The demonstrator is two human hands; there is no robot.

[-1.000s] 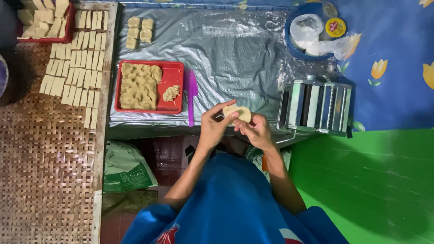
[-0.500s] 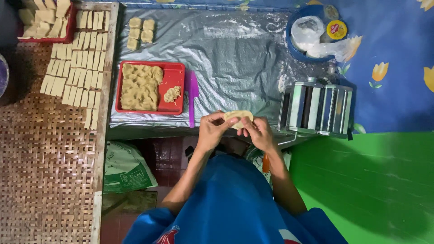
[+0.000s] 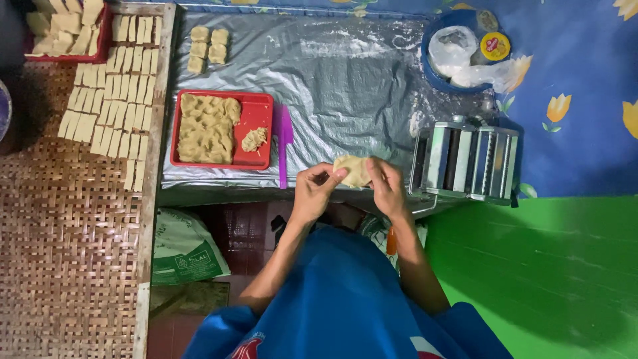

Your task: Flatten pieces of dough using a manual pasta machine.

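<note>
Left hand and right hand raised mid-frame over bench edge, each grip clamped on dough: pale, flattened, folded.

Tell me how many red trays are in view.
2. One red tray sits on the foil-covered table, holding dough, left of the hands. The other red tray is at the top left corner, partly cut off by the frame.

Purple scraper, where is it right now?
Head view, centre: the purple scraper lies on the foil-covered table, against the right edge of the red tray, just above and left of the left hand.
</note>
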